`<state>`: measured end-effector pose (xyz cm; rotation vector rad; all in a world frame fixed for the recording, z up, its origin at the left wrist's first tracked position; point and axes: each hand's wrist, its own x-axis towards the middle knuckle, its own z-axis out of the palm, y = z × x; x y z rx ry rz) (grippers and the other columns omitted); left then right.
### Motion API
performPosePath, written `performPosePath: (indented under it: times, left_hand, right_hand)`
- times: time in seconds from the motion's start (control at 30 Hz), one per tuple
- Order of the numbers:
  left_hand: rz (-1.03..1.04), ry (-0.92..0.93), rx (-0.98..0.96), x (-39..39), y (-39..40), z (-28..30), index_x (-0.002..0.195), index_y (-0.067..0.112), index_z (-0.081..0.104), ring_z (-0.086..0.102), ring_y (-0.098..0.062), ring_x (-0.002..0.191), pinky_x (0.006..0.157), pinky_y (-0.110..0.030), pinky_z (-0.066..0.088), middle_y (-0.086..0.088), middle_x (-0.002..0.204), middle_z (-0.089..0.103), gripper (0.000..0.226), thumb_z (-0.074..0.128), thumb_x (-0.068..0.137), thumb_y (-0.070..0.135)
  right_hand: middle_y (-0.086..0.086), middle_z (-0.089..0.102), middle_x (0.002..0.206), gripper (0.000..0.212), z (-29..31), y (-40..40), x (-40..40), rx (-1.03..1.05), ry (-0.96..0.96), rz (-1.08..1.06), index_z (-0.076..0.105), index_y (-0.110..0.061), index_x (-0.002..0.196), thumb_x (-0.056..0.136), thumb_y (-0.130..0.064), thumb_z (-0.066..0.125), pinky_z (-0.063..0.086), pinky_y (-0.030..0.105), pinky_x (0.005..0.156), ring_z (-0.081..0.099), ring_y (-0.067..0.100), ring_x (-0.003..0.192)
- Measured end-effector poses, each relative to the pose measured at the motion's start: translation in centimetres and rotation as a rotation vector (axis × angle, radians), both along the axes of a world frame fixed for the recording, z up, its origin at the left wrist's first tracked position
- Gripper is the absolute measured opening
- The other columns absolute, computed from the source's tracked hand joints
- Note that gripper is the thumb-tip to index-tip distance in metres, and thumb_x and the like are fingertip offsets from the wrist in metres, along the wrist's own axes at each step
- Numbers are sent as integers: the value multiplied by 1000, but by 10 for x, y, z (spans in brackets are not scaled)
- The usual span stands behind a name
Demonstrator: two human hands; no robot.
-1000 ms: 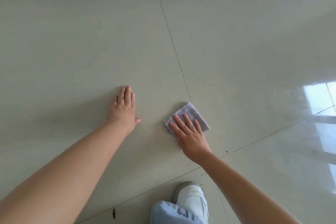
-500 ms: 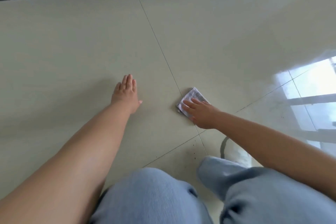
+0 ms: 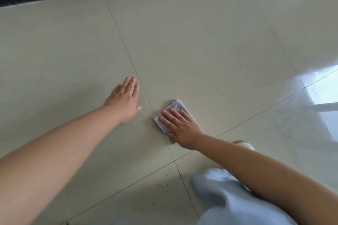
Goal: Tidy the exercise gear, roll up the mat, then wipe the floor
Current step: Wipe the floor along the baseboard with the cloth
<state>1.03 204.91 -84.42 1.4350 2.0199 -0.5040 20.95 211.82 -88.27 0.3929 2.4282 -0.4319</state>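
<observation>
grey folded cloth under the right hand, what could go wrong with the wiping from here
1. The dark specks near the tile joint lie behind the grey folded cloth, nearer the person, so strokes there may miss them.
2. The left hand is flat on the glossy beige tile floor; if that spot is wet it could slip.
3. The right hand only presses flat, so the cloth might bunch.

floor [image 3: 201,45]: glossy smooth beige tile | cloth [image 3: 176,107]: soft grey woven fabric | trousers [image 3: 228,199]: light blue cloth

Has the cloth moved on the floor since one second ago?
Yes. The cloth slid rightward: before, it straddled the grout line; now it lies just right of it.
</observation>
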Motion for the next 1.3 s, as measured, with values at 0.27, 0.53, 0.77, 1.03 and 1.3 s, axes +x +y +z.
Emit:
performPosePath:
  times: [0.27, 0.53, 0.77, 1.03, 1.3]
  left_hand:
    - [117, -50, 79, 65, 136, -16, 149, -2, -6, -11, -28, 148, 121, -36, 3, -18, 157, -15, 70, 29, 101, 35]
    - [429, 33, 148, 88, 108, -46, 146, -10, 9, 2, -39, 146, 118, -45, 12, -28, 155, -3, 77, 50, 95, 29]
    - [434, 62, 144, 99, 94, -59, 113, -29, 51, 52, -61, 110, 84, -64, 45, -48, 121, 48, 62, 65, 76, 19]
    - [382, 18, 93, 98, 108, -63, 108, -24, 58, 59, -56, 104, 78, -61, 49, -43, 117, 56, 60, 71, 67, 17]
    - [452, 57, -16, 88, 119, -27, 150, 2, 1, -5, -24, 149, 120, -37, 6, -14, 159, -10, 63, 28, 101, 31]
  right_hand:
    - [-3, -9, 159, 64, -16, 109, 103, 98, 45, -699, -2, -23, 150, 89, -42, 5, -9, 32, 118, -14, 15, 146]
    - [1, -9, 159, 55, -23, 246, 50, 153, 116, -1024, 0, -19, 150, 101, -29, 23, -6, 40, 119, -10, 23, 147]
    - [-4, 10, 159, 52, -34, 155, -14, -67, 311, -462, 16, -25, 149, 99, -35, 22, -11, 37, 118, 2, 22, 148]
    - [1, 8, 159, 66, -22, 240, 149, 178, 108, -876, 14, -21, 150, 89, -46, 5, -3, 38, 118, 2, 22, 148]
    - [-2, 11, 159, 63, -34, 196, -4, 53, 209, -486, 16, -25, 149, 90, -43, 8, 4, 45, 119, 7, 25, 148]
